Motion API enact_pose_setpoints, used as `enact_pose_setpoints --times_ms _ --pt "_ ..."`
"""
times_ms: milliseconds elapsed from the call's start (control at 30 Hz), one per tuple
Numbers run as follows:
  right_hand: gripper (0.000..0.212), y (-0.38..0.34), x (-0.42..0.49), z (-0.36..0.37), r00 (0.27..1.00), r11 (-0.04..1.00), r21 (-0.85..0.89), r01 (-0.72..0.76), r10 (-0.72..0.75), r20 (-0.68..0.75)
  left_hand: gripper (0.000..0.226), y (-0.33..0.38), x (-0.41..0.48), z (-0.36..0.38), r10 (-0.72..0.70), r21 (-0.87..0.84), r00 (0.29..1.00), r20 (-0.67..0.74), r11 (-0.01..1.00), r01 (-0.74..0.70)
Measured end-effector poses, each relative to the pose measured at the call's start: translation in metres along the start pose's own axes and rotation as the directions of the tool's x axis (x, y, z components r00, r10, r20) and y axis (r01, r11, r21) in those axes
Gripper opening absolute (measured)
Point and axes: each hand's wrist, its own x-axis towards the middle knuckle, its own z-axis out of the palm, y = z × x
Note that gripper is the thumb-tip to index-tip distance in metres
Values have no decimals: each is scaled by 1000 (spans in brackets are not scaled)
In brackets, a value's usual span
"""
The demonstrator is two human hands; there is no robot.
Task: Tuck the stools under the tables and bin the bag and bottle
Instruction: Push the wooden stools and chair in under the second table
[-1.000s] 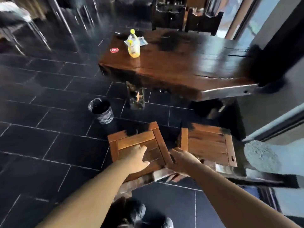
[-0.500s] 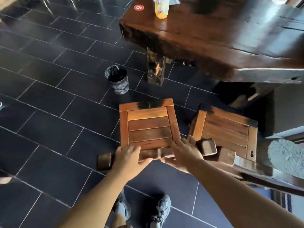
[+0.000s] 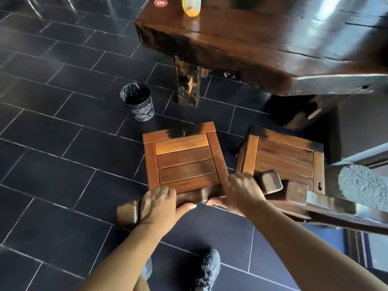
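Observation:
A wooden stool with a slatted square seat (image 3: 184, 158) stands on the dark tiles in front of me. My left hand (image 3: 159, 203) and my right hand (image 3: 239, 191) both grip the thick backrest bar along its near edge. A second stool (image 3: 283, 160) stands just to the right, close to the first. Beyond them is the heavy dark wooden table (image 3: 262, 38), whose leg (image 3: 186, 85) stands behind the left stool. The yellow bottle (image 3: 191, 7) stands on the table's far left part, cut off by the top edge. The bag is out of view.
A small bin with a black liner (image 3: 137, 103) stands on the floor left of the table leg. A red round number tag (image 3: 160, 3) lies on the table. A grey stone block (image 3: 361, 185) sits at the right. My shoes (image 3: 206, 269) are below.
My hands moved from the stool's seat to its near backrest bar. The view tilted down and came closer to the table, so the bag left the frame.

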Motion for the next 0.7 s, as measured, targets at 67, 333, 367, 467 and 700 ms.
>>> enact_pose_setpoints --times_ms 67,333,367,467,700 --pt "89 -1 -1 -1 1000 1000 7 -10 10 5 73 0 -1 0 5 -6 1000 -26 1000 -5" --pt "81 -12 -8 -11 997 997 42 -66 64 47 72 -12 3 2 77 19 994 -72 997 -75" --pt "81 -14 -8 -11 996 995 52 -80 77 46 73 -13 5 2 86 26 994 -66 996 -85" --pt "81 -17 -9 -13 992 992 57 -116 113 56 74 -20 12 3 115 33 991 -64 993 -113" --pt "71 -17 -8 -11 968 959 144 -245 233 93 79 -29 44 0 240 42 971 -14 970 -239"
